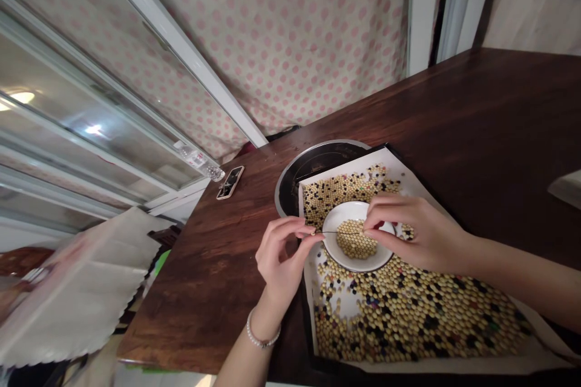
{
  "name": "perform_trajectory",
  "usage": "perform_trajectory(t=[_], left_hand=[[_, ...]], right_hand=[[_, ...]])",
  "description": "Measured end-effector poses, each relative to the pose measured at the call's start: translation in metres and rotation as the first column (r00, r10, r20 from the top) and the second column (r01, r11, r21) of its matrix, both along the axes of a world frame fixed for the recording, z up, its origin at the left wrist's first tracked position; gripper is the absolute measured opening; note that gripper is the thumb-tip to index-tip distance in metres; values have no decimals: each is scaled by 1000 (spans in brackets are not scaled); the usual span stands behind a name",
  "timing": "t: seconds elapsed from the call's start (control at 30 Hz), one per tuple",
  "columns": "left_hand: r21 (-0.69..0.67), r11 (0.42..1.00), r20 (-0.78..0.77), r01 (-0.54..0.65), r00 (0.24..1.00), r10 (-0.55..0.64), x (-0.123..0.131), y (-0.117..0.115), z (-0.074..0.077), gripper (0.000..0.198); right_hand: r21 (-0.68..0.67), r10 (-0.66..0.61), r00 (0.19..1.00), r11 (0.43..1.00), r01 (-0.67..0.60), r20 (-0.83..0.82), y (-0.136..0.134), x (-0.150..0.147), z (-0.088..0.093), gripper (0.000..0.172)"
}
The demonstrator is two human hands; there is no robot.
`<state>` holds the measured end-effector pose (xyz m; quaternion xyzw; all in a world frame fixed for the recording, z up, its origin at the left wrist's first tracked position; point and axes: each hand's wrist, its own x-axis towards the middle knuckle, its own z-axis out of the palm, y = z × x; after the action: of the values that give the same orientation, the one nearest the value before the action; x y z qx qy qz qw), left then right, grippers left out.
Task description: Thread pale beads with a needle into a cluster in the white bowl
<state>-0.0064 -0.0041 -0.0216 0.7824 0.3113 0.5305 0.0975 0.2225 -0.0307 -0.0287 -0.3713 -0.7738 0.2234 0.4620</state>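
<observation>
- While the left hand (284, 260) and right hand (417, 236) pinch a thin dark wire (340, 233) above the bowl, both grips look closed on it
- left thumb and forefinger hold one end, with a small pale bean (313, 233) at the fingertips
- right fingers (376, 208) curl over the bowl's far side, closed on the other end, though they partly hide the contact
- white bowl (333, 254) sits at center right, under the wire, holding a heap of soybeans (356, 240)
- bowl rests on a paper-lined tray (388, 160), which is spread with loose soybeans (408, 314) mixed with black beans (431, 321)
- pearl bracelet (262, 332) circles the left wrist, bottom center
- round black cooktop (313, 169) with a metal rim sits just under the tray's upper edge
- phone (230, 182) lies face up on the dark wooden table (204, 266), left of the cooktop
- plastic bottle (200, 160) lies at the table's far edge
- polka-dot curtain (295, 54) fills the top of the frame
- glass panels (68, 103) at upper left
- white scalloped cloth (77, 290) at lower left
</observation>
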Motion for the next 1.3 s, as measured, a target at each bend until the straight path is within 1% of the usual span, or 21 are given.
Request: perform_trajectory(t=[0.13,0.17,0.27,0.37,0.47,0.6,0.87,1.03,1.13,1.3], left_hand=[[148,989,-144,24,990,-2,-5,1,1,62],[180,983,-175,36,985,-4,-6,2,1,65],[261,964,-256,55,967,15,-7,4,3,63],[312,949,-306,32,950,69,-8,4,3,56],[355,935,-332,13,937,113,-7,3,3,53],[379,925,-348,6,928,137,-6,3,3,53],[382,923,-363,31,924,119,-7,4,2,59],[372,927,-376,37,920,114,-7,5,0,57],[363,931,-396,43,911,113,-7,6,-1,58],[428,902,-453,51,876,166,-8,7,-1,62]], right_hand=[[27,1,999,1000,-2,43,1,1,-4,16],[30,0,999,1000,-2,52,1,1,-5,16],[33,-1,997,999,-1,73,2,2,-6,15],[37,-6,997,999,3,76,2,1,-7,14],[41,-11,997,999,8,76,3,1,-8,14],[38,-16,997,999,13,82,2,1,-6,15],[-4,-14,996,1000,15,85,-1,0,-1,15],[-16,-11,995,1000,12,104,0,0,-2,14],[0,-9,994,1000,9,109,1,0,-5,13],[20,-31,992,999,29,120,2,0,-6,12]])
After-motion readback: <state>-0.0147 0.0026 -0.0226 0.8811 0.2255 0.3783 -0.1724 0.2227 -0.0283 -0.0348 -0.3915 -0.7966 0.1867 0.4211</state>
